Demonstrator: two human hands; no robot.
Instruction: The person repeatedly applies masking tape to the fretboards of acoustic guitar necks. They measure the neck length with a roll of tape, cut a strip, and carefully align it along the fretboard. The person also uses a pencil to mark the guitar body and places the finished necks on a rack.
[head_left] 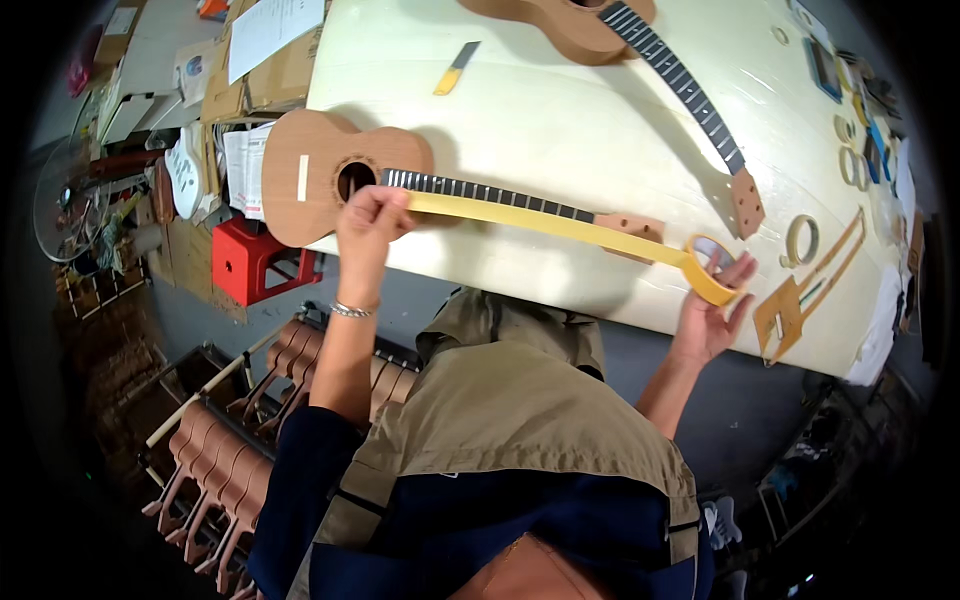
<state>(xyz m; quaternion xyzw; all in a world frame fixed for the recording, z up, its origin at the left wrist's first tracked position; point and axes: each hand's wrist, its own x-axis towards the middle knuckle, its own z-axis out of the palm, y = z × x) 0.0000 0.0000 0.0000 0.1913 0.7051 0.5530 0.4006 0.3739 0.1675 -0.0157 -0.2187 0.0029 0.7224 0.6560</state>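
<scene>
A wooden ukulele (305, 175) lies on the pale worktable (560, 110), body to the left, neck pointing right. My left hand (370, 222) pinches the free end of a yellow masking tape strip (540, 222) near the sound hole. The strip runs along the near side of the dark fingerboard (480, 190) to a tape roll (712, 270). My right hand (712, 315) holds that roll just past the headstock (632, 228), fingers spread around it.
A second ukulele (640, 50) lies at the table's far side. A yellow-handled scraper (455, 68), a spare tape roll (800, 240) and a flat wooden template (800, 300) sit on the table. A red stool (250, 260) and racks of necks (230, 440) stand on the left.
</scene>
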